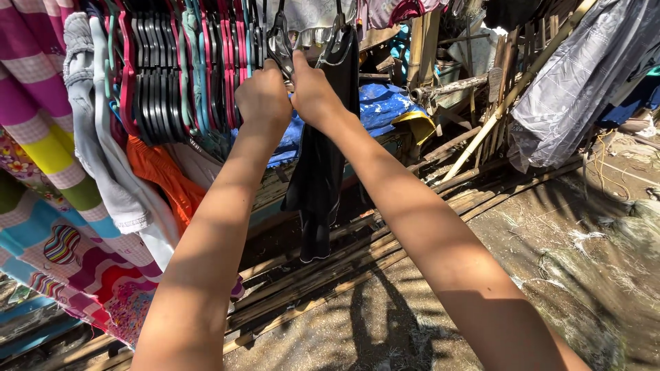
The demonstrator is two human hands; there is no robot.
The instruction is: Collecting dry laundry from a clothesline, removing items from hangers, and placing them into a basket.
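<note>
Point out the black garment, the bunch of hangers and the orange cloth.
black garment [317, 185]: head view, middle of the hanging cloth.
bunch of hangers [161, 82]: head view, black hangers' middle.
orange cloth [165, 175]: head view, its centre.

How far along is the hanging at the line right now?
Done: striped and floral fabrics already hang at left. In hand: left hand and right hand are raised at a black hanger carrying a black garment. Left: a row of empty plastic hangers hangs unused; whether more laundry waits isn't visible.

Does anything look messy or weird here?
Somewhat. The bamboo poles lean criss-cross in a jumble, and a blue tarp lies crumpled behind the black garment that both hands, left and right, are hanging.
</note>
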